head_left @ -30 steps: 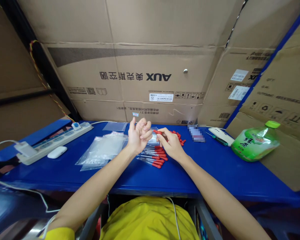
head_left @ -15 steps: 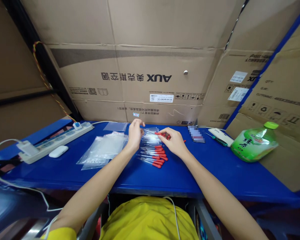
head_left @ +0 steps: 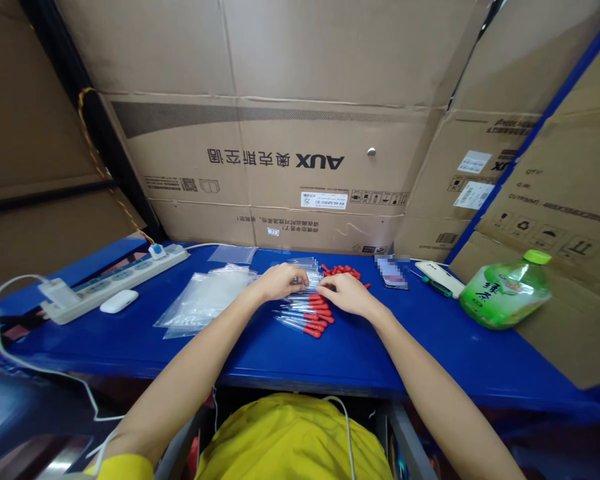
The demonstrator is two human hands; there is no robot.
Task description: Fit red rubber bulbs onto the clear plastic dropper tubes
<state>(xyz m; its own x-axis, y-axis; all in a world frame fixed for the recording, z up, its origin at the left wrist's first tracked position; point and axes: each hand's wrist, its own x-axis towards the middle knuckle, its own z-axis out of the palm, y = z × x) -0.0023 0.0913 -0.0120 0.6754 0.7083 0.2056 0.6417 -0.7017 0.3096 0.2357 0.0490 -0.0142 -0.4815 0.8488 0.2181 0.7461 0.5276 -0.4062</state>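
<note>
A row of clear tubes with red caps lies side by side on the blue table. My left hand rests palm down at the far end of this row, fingers curled onto a tube. My right hand is just to its right, fingers bent and pinching at the same tubes near their red caps. Loose red caps lie in a small heap beyond my right hand. What each hand grips exactly is partly hidden under the fingers.
Clear plastic bags lie left of the tubes. A white power strip and white case sit far left. A phone, a white device and a green bottle are on the right. Cardboard boxes wall the back.
My left hand, raised with fingers up a second ago, has come down onto the tube row. My right hand has lowered beside it. The view has shifted slightly.
</note>
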